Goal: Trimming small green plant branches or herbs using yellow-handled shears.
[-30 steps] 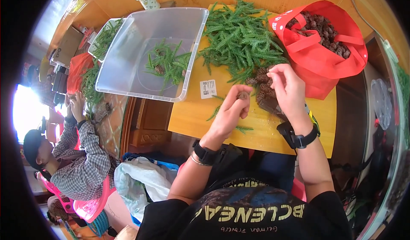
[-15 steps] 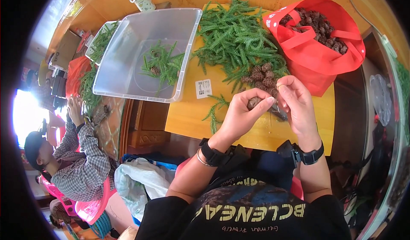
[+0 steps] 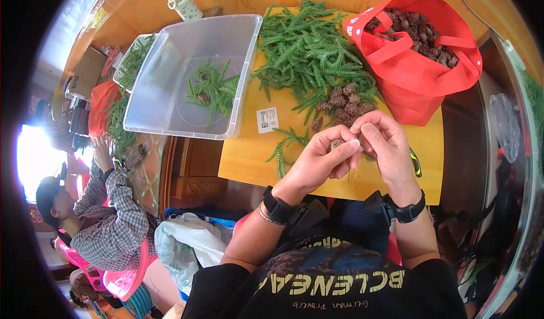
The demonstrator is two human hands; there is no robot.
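My left hand (image 3: 324, 159) is closed around a brown pine cone (image 3: 336, 144), mostly hidden by the fingers. Close beside it, my right hand (image 3: 389, 149) pinches with thumb and forefinger at the cone's right; whatever is between those fingertips is too small to make out. Just beyond both hands lies a small heap of pine cones (image 3: 347, 103), with one loose cone (image 3: 317, 124) to its left. A green artificial sprig (image 3: 284, 148) rests on the yellow table (image 3: 243, 163) left of my left hand. Farther back spreads a pile of green sprigs (image 3: 309, 49).
A clear plastic bin (image 3: 170, 127) at left holds a few sprigs with cones. At far right stands a red bag (image 3: 422, 86) full of pine cones. A yellow-and-black handle (image 3: 416, 163) shows past my right hand. Another person (image 3: 110, 222) sits at the left.
Both hands have come closer together, and the right fingertips have moved slightly down and left. The left-hand cone is more covered now. The yellow-and-black handle and the loose cone have come into sight.
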